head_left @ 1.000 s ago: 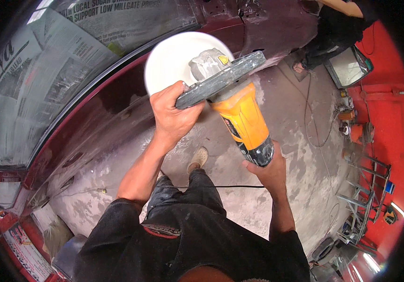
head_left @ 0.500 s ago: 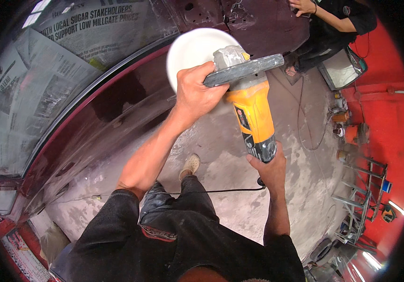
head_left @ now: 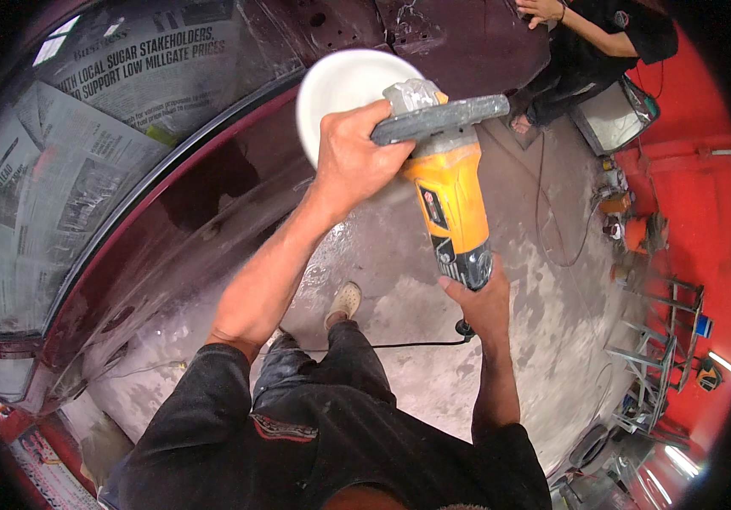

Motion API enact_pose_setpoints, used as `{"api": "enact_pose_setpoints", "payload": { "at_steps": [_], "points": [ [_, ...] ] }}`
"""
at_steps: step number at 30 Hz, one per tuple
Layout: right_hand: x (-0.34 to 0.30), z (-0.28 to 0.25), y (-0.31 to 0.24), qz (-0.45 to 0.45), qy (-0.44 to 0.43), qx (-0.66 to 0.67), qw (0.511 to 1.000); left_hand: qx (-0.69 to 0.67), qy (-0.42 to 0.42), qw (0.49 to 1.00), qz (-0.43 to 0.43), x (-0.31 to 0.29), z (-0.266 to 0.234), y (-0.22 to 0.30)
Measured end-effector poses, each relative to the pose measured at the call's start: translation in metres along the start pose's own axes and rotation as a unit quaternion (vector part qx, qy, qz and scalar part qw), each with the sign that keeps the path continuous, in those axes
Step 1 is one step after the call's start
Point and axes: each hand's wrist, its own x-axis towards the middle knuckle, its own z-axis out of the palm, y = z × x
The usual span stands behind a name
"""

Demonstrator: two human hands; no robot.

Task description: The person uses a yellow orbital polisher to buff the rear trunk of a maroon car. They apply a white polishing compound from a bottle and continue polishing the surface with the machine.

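Both my hands hold a yellow and black electric polisher (head_left: pixel 450 183) in front of the car. My left hand (head_left: pixel 357 157) is wrapped round the left end of its grey front handle (head_left: pixel 442 119). Around the black rear end of the body, my right hand (head_left: pixel 480 302) is closed, with a black cord leading off beside it. The round white polishing pad (head_left: pixel 323 93) looks smeared, as if spinning. It lies over the side of the dark maroon car (head_left: pixel 212 178); whether it touches the paint I cannot tell.
Newspaper sheets (head_left: pixel 102 161) cover the car's window. At upper right, another person's hand (head_left: pixel 540 10) rests on the car. Along the red wall (head_left: pixel 688 246) stand a metal frame (head_left: pixel 659 357) and several containers. A hose (head_left: pixel 544 229) and the power cord (head_left: pixel 382 346) cross the floor.
The polisher and both my hands have shifted slightly left in the picture. The view has also moved a little, and my grips look the same.
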Motion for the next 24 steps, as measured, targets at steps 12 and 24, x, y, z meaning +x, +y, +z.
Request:
{"api": "enact_pose_setpoints", "payload": {
  "at_steps": [12, 24],
  "points": [
    [0.003, -0.002, -0.003, 0.0, -0.017, -0.016, 1.0, 0.005, 0.001, 1.0, 0.009, -0.005, 0.001, -0.002],
    [0.014, -0.006, -0.006, 0.016, 0.025, 0.009, 1.0, -0.056, 0.002, 0.998, 0.011, 0.015, 0.03, -0.013]
  ]
}}
